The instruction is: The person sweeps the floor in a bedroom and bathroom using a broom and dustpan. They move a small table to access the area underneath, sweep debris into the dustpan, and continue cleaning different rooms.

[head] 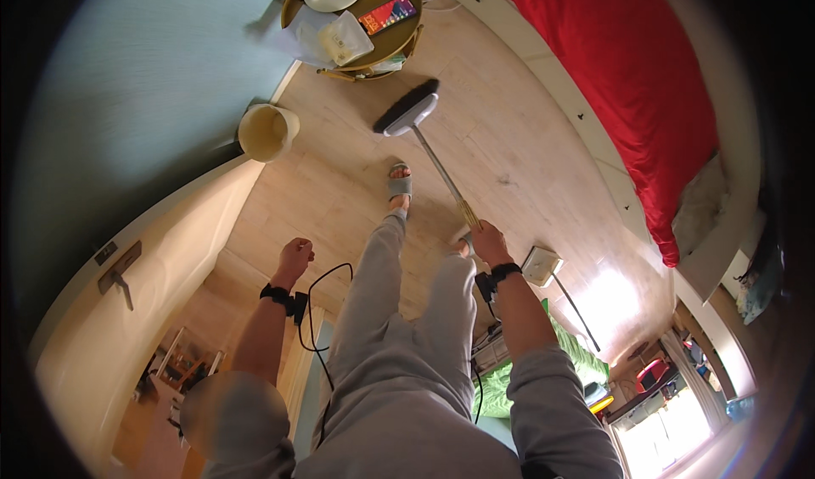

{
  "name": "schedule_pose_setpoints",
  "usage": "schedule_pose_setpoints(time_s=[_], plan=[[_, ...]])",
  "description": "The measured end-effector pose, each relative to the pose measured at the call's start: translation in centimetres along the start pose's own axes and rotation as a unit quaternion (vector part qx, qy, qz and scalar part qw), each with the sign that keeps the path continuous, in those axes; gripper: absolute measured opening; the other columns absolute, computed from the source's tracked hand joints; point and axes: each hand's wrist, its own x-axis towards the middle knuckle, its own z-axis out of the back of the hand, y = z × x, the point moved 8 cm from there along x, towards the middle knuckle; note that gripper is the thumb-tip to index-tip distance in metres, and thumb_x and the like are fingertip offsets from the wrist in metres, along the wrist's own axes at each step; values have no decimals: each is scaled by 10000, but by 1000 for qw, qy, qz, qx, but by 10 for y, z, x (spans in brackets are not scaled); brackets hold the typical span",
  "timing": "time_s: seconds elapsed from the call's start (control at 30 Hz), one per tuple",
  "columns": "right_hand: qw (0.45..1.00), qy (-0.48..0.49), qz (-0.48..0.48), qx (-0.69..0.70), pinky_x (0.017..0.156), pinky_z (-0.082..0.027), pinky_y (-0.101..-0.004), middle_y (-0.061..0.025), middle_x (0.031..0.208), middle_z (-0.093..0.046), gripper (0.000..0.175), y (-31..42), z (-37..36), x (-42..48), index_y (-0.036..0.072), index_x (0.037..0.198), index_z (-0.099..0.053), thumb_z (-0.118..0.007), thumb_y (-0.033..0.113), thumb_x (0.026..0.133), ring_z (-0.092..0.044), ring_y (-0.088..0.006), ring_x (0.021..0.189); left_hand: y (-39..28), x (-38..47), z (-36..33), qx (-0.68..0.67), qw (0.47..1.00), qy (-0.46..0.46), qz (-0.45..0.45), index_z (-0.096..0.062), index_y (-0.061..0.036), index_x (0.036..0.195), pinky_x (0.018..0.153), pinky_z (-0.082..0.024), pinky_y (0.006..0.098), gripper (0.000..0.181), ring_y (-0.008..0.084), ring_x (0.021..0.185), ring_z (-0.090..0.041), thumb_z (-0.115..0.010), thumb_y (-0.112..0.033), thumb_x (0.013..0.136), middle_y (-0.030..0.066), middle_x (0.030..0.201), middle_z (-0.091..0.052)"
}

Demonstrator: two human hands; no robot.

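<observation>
My right hand [490,243] is closed round the handle end of a broom [439,161]. Its grey head with dark bristles lies on the wood-look floor, ahead of my feet and short of the round side table. My left hand [296,258] hangs at the left with its fingers curled in and nothing visible in it. Both wrists carry black straps with small devices and cables. A long-handled dustpan [542,266] stands on the floor to the right of my right hand.
A round side table [398,40] holds a phone, a packet of tissues and a lamp base. A cream waste bin [268,133] stands by the wall, near an open door [191,237]. Along the right runs a bed frame with a red cover [611,84]. Green bedding [496,390] lies behind me.
</observation>
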Motion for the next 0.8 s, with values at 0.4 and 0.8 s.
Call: schedule_pose_setpoints(time_s=[0.4,0.8], plan=[[975,5,-76,-211,811,-543,-567,-235,972,-717,307,-195,108,-61,103,1090,-617,-517,374,984,-688,-444,954,26,-18,-4,-23,999,-20,26,-668,-6,1118,660,-552,346,286,185,763,-705,-626,-247,970,105,859,-723],[939,32,63,-336,645,-555,-532,-173,787,-717,286,-184,118,-115,163,1180,-591,-576,343,959,-711,-386,731,44,-27,-59,-21,999,-22,12,-681,17,1086,687,-578,348,281,203,760,-719,-628,-229,962,128,852,-727]])
